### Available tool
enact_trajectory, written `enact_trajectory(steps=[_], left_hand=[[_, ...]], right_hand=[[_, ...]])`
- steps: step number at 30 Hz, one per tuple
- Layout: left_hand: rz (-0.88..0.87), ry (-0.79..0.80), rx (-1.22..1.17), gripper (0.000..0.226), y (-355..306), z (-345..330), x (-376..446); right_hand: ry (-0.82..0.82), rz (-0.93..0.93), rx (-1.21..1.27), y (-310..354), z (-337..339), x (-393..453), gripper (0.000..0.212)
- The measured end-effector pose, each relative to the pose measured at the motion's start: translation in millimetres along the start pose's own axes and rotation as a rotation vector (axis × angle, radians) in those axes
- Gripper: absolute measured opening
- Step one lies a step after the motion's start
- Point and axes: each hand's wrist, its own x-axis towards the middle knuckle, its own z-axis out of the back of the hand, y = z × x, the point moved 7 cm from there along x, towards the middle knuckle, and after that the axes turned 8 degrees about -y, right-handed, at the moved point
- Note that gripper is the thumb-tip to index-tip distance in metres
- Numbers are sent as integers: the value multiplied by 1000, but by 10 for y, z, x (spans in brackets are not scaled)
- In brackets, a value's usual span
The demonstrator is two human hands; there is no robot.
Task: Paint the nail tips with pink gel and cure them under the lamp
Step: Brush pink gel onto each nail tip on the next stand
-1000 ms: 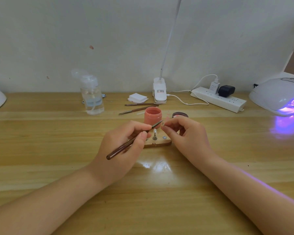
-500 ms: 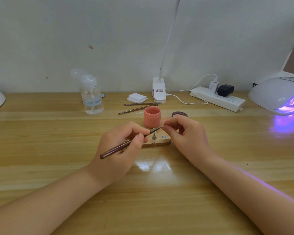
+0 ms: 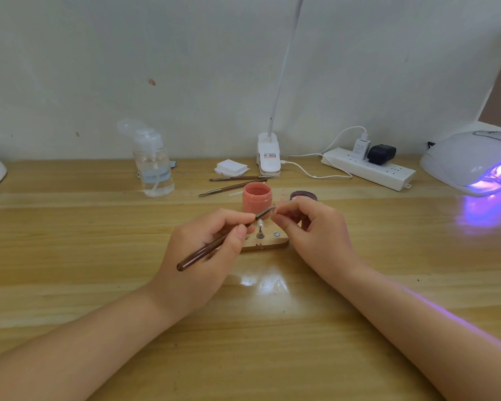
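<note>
Wooden tabletop (image 3: 70, 256) under both forearms. The left hand (image 3: 203, 250) pinches a slim brown brush (image 3: 214, 244) like a pen, bristles angled up right to the right hand (image 3: 310, 233), whose curled fingertips pinch something small, seemingly a nail tip, too small to tell. Just beyond them stands a round pink jar (image 3: 256, 199); a small wooden stand (image 3: 268, 243) lies between the hands. A glossy white domed lamp (image 3: 472, 160) glows violet far right.

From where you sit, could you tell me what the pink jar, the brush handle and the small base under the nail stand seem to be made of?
Pink jar: probably plastic, opaque and matte, with no glints.
Brush handle: dark brown and glossy with a bright highlight, so lacquered wood or resin.
Base: likely light wood, pale tan like the table, with a small metal disc set in.
</note>
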Motion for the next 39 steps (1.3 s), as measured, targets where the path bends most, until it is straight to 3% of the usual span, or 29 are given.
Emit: enact_trajectory(steps=[4, 7, 11, 18, 27, 34, 39], left_hand=[[25, 12, -20, 21, -39, 36, 9], [87, -97, -52, 15, -71, 108, 202], [248, -202, 10, 23, 2, 167, 682], [337, 29, 431, 17, 127, -72, 1344], [510, 265, 530, 11, 496, -372, 1347], [666, -74, 163, 9, 586, -13, 1326], [784, -164, 14, 8, 701, 202, 1130]], right_hand=[[-37, -34, 31, -20, 19, 7, 6], [-34, -54, 35, -32, 11, 15, 7], [-32, -72, 56, -43, 13, 14, 5], [-15, -85, 82, -65, -1, 7, 6], [-24, -101, 92, -102, -34, 19, 8], [-13, -113, 75, -125, -48, 14, 4], [-5, -119, 62, -139, -56, 16, 4]])
